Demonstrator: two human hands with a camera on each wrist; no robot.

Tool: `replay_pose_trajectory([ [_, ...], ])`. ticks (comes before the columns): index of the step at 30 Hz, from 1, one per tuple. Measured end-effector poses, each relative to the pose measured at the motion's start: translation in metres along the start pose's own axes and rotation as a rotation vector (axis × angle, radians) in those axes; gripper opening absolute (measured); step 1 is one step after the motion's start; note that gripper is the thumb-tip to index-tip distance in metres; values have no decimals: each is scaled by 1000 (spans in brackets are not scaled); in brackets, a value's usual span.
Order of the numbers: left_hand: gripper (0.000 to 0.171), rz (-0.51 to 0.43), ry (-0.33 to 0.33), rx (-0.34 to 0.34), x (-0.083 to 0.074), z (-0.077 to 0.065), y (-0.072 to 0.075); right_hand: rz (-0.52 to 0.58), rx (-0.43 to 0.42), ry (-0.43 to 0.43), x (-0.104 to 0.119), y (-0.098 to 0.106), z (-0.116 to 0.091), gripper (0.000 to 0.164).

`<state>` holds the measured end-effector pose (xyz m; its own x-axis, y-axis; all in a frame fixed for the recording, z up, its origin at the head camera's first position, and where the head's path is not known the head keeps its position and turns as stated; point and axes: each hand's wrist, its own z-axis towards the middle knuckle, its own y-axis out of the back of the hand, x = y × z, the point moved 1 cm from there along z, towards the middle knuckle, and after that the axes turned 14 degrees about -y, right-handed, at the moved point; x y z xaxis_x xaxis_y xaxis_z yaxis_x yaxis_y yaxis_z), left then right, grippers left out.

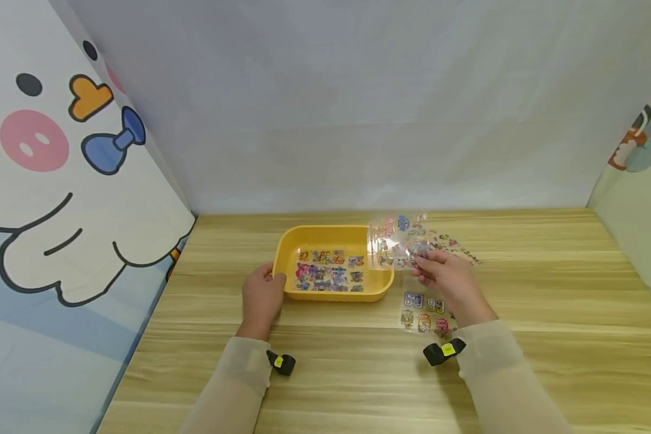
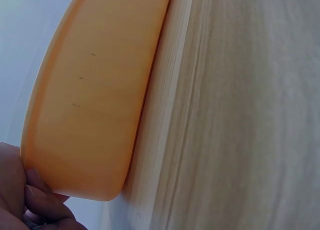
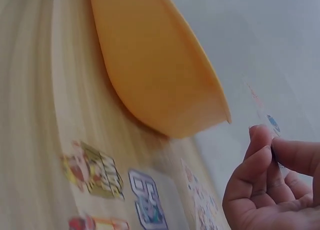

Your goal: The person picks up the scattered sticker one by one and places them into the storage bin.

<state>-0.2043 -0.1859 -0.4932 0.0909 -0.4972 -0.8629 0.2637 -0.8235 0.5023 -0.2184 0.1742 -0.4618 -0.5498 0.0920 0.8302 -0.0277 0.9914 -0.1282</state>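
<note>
A yellow plastic tray point(image 1: 333, 296) rests on the table, with a clear sheet of colourful stickers point(image 1: 325, 274) lying inside it. My left hand point(image 1: 263, 298) grips the tray's left end, thumb at the rim and fingers against the outer wall, as the left wrist view shows. Between thumb and fingers my right hand point(image 1: 449, 283) pinches a transparent sticker sheet point(image 1: 393, 244), held up over the tray's right end. In the right wrist view, that sheet is seen nearly edge-on beside the right hand point(image 3: 272, 180). Under the right hand, another clear sticker sheet point(image 1: 424, 313) lies on the table.
More small stickers on a clear sheet point(image 1: 452, 246) lie on the table right of the tray. The wood-grain table point(image 1: 347, 361) meets a white cloth backdrop point(image 1: 380, 120). A cartoon-printed panel point(image 1: 49, 199) stands on the left, another printed panel point(image 1: 640, 193) on the right.
</note>
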Motion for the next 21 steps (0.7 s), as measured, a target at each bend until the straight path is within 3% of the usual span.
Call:
replay_pose_trajectory([
  [8, 39, -2, 13, 2, -1, -1, 0, -99, -39, 26, 7, -34, -6, 16],
  [21, 40, -3, 14, -2, -3, -1, -1, -252, -73, 31, 23, -74, -8, 17],
])
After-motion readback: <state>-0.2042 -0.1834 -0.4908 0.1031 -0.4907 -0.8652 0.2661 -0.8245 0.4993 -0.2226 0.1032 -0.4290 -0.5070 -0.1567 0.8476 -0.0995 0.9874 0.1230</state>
